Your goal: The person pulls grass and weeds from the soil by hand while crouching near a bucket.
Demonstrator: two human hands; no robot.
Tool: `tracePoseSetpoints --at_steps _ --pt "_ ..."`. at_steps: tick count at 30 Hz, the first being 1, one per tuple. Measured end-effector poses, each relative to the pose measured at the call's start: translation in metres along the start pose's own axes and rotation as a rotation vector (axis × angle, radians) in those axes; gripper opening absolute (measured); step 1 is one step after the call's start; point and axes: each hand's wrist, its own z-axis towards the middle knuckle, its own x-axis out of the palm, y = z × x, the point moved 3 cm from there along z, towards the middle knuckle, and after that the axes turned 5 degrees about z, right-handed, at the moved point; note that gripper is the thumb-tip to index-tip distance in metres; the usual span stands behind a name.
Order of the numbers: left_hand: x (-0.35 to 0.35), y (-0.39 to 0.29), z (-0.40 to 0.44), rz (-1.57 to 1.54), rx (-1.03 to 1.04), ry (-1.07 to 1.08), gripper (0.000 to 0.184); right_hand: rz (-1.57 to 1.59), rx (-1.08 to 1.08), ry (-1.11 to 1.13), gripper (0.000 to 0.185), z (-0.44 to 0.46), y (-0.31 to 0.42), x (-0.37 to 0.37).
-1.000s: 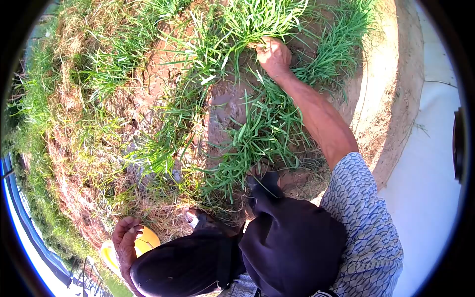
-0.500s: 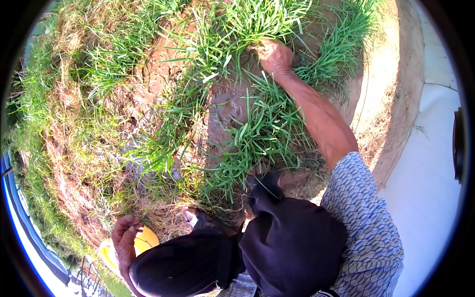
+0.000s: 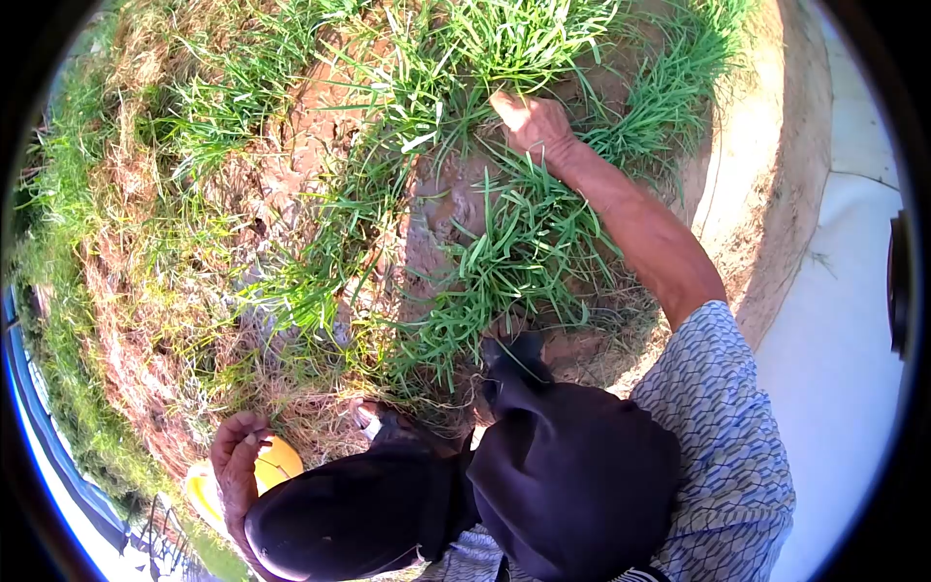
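"While the left hand point(image 3: 235, 464) curls beside the yellow object point(image 3: 278, 462), does it hold something?"

"I cannot tell. Between both hands is wet mud point(image 3: 436, 209). Just beyond the narrowed right hand point(image 3: 536, 128), its grip unclear, stands grass point(image 3: 538, 44): probably light, soft; best held low. Rightward, soil point(image 3: 609, 85) gives little room."

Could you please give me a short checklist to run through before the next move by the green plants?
1. Right grip close to the base of the upper green clump: ok.
2. Right grip closed on leaves: cannot tell, fingers mostly hidden.
3. Left grip away from that clump: ok, it is by the left knee.
4. Left grip holding nothing: cannot tell.
5. Yellow object away from the right grip: ok.
6. Ground between plants dry: not ok, mud looks wet.
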Motion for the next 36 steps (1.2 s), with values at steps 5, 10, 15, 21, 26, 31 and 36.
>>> tracePoseSetpoints --at_steps 5,10,15,21,26,31,36 --pt "0.001 -0.001 -0.002 -0.02 0.012 0.003 0.034 0.037 0.404 -0.09 0.028 -0.002 -0.021 0.003" --pt "-0.002 0.002 -0.001 -0.034 0.009 0.016 0.033 0.048 0.571 -0.145 0.034 -0.001 -0.02 -0.004" --pt "0.003 -0.003 -0.001 -0.031 -0.003 -0.01 0.034 0.192 0.637 -0.201 0.036 0.004 -0.019 0.007" --pt "0.002 -0.001 -0.001 -0.054 -0.013 -0.009 0.033 0.064 0.533 -0.165 0.03 0.013 -0.03 0.014" --pt "0.002 -0.002 0.001 -0.048 -0.021 -0.009 0.033 -0.01 0.35 -0.195 0.028 0.017 -0.035 0.01" --pt "0.002 -0.001 0.0 -0.045 -0.03 -0.026 0.033 0.022 0.318 -0.241 0.028 0.021 -0.035 0.011" --pt "0.0 0.0 -0.002 -0.048 -0.02 -0.027 0.032 0.156 0.288 -0.388 0.026 0.017 -0.06 0.027"
